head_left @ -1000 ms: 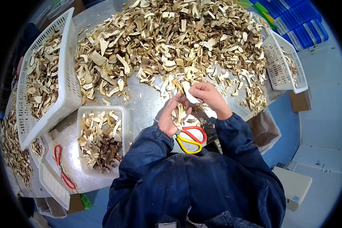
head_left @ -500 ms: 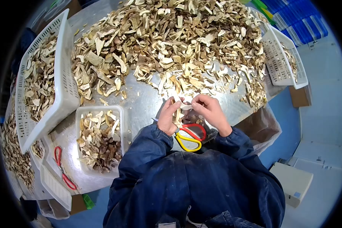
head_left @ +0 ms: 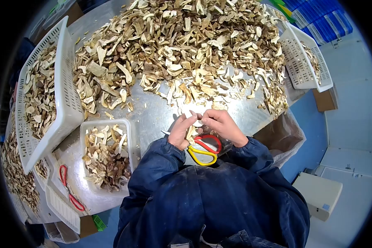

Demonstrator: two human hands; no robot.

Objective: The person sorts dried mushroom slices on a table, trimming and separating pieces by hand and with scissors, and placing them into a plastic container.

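Note:
My left hand is closed round pale dried slices, and scissors with one red and one yellow handle stick out below it, their blade tip showing on its left. Beside it my right hand pinches the end of a whitish slice held between both hands. A large heap of dried mushroom-like slices lies beyond the hands on the metal table. At the left, a clear plastic tub holds more slices.
A tilted white basket full of slices stands at the left, with red-handled scissors below it. Another white basket is at the right. A lined bin sits by the table's right edge, near a cardboard box.
The right hand has come down beside the left, and the whitish slice it held up is now low between both hands. The view has shifted slightly.

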